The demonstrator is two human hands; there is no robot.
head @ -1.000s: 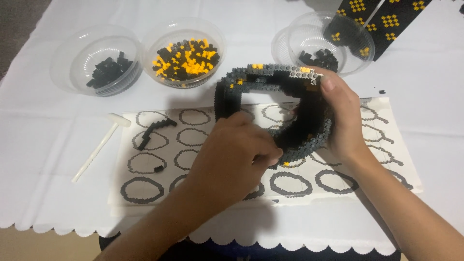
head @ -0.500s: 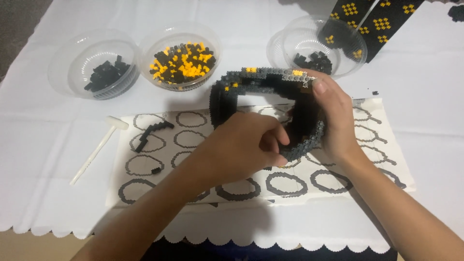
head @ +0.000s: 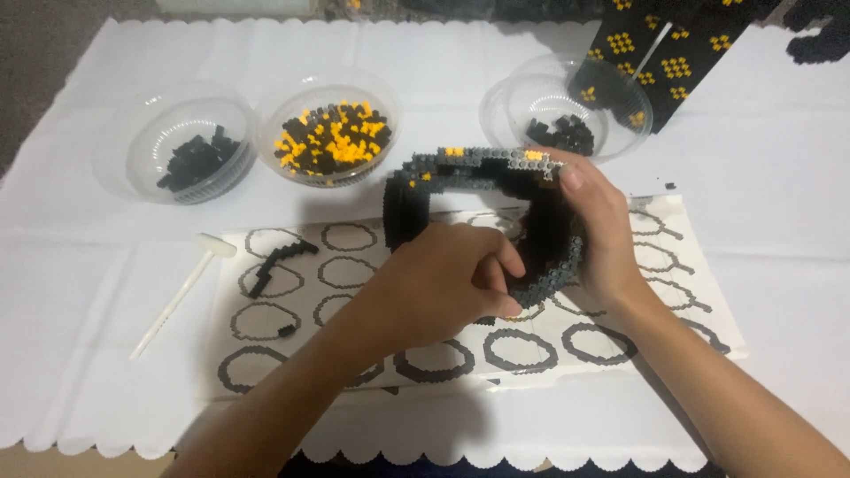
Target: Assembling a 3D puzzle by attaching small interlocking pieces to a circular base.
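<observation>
Over the table's (head: 779,177) middle, right hand (head: 602,239) clamps the black brick ring (head: 425,181) upright, steadying it. Left hand (head: 443,283) pinches closed at its lower rim, probably seating a piece; bowls (head: 190,146) line the far edge.

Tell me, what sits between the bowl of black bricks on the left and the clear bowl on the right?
In the head view, a bowl of mixed orange and black bricks sits between them.

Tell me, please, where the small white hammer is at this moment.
In the head view, the white hammer lies on the white tablecloth at the left, beside the left edge of the printed pattern sheet and below the bowl of black bricks.
</observation>
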